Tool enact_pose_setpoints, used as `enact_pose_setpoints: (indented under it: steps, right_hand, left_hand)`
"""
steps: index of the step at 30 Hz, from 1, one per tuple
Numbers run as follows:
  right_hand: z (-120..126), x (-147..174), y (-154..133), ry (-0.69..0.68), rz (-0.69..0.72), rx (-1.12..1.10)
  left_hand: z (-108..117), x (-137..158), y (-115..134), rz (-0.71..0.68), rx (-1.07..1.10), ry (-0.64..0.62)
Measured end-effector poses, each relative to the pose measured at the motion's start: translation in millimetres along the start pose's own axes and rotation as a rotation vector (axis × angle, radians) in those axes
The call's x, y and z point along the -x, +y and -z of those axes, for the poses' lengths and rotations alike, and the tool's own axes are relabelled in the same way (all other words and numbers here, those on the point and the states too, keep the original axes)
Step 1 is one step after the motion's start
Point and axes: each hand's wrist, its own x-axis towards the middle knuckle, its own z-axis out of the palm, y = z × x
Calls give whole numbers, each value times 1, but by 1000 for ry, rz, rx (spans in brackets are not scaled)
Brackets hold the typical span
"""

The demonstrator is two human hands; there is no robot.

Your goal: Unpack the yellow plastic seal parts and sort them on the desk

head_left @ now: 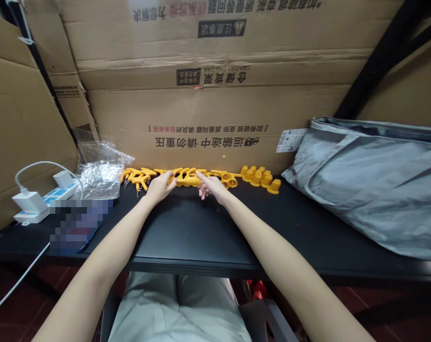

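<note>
My left hand (160, 187) and my right hand (214, 186) are near the back of the black table, closed on opposite ends of a yellow plastic corkscrew (187, 181). It lies level between them, its ends partly covered by my fingers. Just behind it runs a row of yellow corkscrews, some with round open ends (230, 181) facing me. Left of my left hand lie several yellow corkscrew handles (139, 180) with bare metal spirals. To the right of my right hand, several yellow plastic cups (257, 177) stand in a cluster, wide rim down.
Cardboard (215, 109) stands upright behind the table (194, 228). At left are crumpled clear plastic bags (99, 175), a power strip (60, 192) with white plugs and cables, and a blurred dark packet (81, 225). A grey fabric bag (372, 190) fills the right side.
</note>
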Motion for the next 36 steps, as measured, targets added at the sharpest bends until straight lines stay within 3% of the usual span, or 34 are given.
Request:
enact_pose_setpoints:
  steps: [10, 17, 36]
  right_hand:
    - [3, -3, 3, -29, -49, 26]
    - [10, -10, 10, -105, 76, -94]
    - [9, -13, 13, -76, 66, -280]
  left_hand:
    - [-3, 0, -4, -19, -19, 20]
    - [-3, 0, -7, 24, -33, 18]
    - [2, 1, -2, 37, 5, -54]
